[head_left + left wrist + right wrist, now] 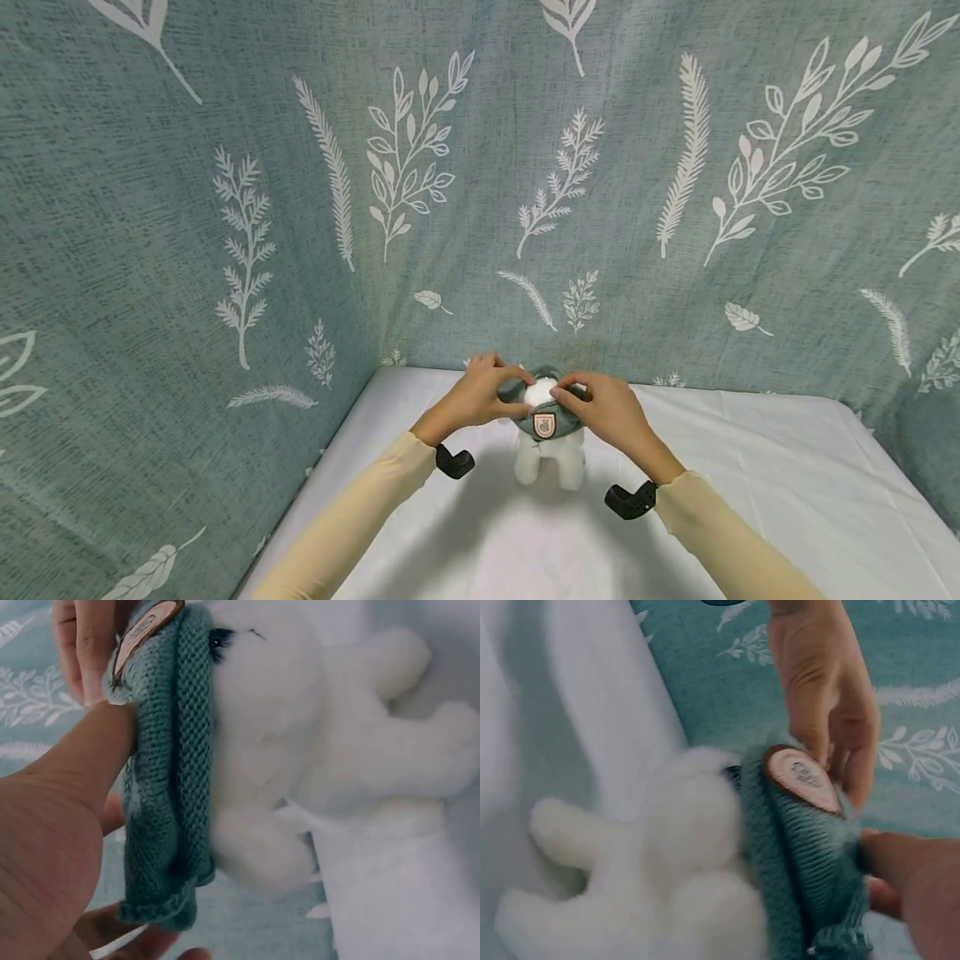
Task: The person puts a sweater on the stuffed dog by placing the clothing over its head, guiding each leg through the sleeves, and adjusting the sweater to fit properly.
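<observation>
A white plush toy animal wears a teal knitted hat with a rolled brim and a pale patch on its front. White shows through the middle of the hat in the head view. My left hand grips the hat's left side, thumb in front and fingers behind. From the other side my right hand pinches the knit between thumb and fingers. Dark eye detail peeks out under the brim. The right fingers' far side is hidden behind the hat in the right wrist view.
The toy is on a white-covered table, close to its back edge. Teal fabric with white leaf prints hangs behind and along the left. Black wrist devices sit on both wrists.
</observation>
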A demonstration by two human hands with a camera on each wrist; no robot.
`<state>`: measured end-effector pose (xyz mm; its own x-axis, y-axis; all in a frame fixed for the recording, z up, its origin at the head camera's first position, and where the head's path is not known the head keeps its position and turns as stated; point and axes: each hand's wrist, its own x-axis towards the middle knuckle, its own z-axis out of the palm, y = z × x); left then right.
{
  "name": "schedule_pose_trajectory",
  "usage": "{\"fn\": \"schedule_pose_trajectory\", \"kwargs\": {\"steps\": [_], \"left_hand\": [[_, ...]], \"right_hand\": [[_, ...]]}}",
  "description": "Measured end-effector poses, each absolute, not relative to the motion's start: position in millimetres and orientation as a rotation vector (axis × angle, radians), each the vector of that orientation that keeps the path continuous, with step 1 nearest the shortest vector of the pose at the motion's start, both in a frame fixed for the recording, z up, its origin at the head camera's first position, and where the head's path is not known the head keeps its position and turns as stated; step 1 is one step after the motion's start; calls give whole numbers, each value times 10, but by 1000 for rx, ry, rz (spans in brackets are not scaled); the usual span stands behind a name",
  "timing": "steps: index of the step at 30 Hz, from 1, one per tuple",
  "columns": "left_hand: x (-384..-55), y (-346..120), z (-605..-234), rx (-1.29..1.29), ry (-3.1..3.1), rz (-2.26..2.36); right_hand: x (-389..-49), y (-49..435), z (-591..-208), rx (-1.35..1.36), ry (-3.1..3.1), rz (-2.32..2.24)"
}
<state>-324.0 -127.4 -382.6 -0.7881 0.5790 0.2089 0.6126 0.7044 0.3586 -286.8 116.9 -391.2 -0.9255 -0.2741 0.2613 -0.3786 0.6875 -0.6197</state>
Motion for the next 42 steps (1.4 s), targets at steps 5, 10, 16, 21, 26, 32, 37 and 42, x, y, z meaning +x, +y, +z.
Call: {"fn": "schedule_pose_trajectory", "kwargs": {"steps": [5, 10, 16, 21, 26, 32, 37, 42], "left_hand": [[-3226, -1280, -3835, -1013, -2861, -613], [-3230, -1287, -3877, -1026, -2846, -660], [-3220, -1261, -3952, -1005, -2861, -756], [-3232, -1240, -4010, -929, -2902, -1057], [-3265, -1237, -4056, -754, -2923, -1444], [-3275, -1250, -4087, -683, -2876, -1703], [-3283, -1267, -4130, -653, -2834, -1912], [-3298, -1272, -4196, -645, -2783, -2074]], "right_hand": [[-2856, 1173, -3868, 508, -2886, 896], [-2858, 1216, -3849, 535, -3021, 1006], [-2848, 1302, -3921, 402, -3086, 1427], [-2867, 1372, -4012, 321, -3053, 1559], [-2884, 1413, -4087, 277, -3019, 1638], [-2869, 1389, -4107, 258, -2981, 1684], [-2870, 1370, -4136, 199, -2972, 1680], [-2871, 1379, -4168, 171, -2921, 1772]]}}
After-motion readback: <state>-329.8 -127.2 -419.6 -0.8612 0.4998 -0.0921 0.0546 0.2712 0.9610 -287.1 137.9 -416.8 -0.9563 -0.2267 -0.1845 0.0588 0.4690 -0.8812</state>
